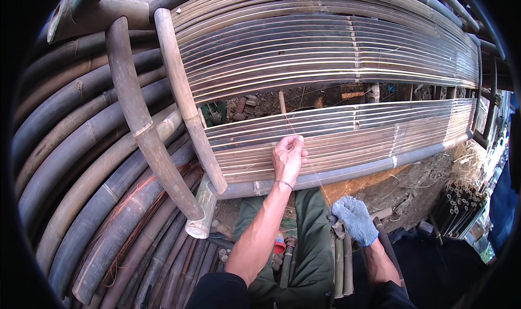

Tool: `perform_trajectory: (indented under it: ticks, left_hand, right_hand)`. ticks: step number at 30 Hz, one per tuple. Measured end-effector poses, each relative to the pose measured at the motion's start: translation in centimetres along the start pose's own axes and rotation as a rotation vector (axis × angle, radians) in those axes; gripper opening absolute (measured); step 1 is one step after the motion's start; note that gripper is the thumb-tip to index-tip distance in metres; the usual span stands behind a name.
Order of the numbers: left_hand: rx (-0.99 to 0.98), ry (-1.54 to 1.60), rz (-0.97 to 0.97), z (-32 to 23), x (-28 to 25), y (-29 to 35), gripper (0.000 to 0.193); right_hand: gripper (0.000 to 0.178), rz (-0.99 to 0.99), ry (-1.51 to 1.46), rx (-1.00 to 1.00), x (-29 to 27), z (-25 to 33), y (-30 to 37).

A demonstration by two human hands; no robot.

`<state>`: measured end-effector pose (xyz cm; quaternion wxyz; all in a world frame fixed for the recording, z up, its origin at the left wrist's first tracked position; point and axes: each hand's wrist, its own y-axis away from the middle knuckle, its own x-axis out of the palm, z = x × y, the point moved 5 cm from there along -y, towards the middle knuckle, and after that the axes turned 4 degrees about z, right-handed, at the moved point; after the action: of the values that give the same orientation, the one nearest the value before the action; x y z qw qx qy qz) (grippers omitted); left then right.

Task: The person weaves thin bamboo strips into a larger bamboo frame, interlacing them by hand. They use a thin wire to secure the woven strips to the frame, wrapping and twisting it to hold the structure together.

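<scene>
In front of me lies a long bamboo frame, its near rail [336, 174] running across above my knees. Thin bamboo slats [325, 146] fill the frame lengthwise, with a long gap between a near and a far group. Over the near slats, my bare left hand [289, 160] is closed in a pinch on a thin reddish strand [291, 127], which runs up toward the gap. My right hand [354, 220], in a grey knitted glove, is held low to the right, apart from the frame. Its fingers are curled, and whatever they may hold is hidden.
Thick bamboo poles [87, 132] are stacked at the left, with a bundle of reddish strands [127, 208] on them. Short bamboo pieces [340, 260] and a red container [279, 244] sit low near my legs. Bundled thin bamboo [461, 198] stands at the right.
</scene>
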<state>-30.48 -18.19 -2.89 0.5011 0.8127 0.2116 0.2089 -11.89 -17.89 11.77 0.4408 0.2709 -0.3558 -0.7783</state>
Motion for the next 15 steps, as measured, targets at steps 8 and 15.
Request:
perform_trajectory:
  ticks: [8, 15]
  left_hand:
    - [0.163, -0.288, -0.067, 2.0, -0.2, 1.2, 0.012]
    - [-0.109, 0.371, 0.197, 3.3, 0.7, 6.9, 0.02]
  right_hand:
    - [0.031, -0.032, -0.166, 0.414, 4.1, -8.2, 4.0]
    - [0.043, 0.25, 0.455, 0.626, 8.7, -20.7, 6.6]
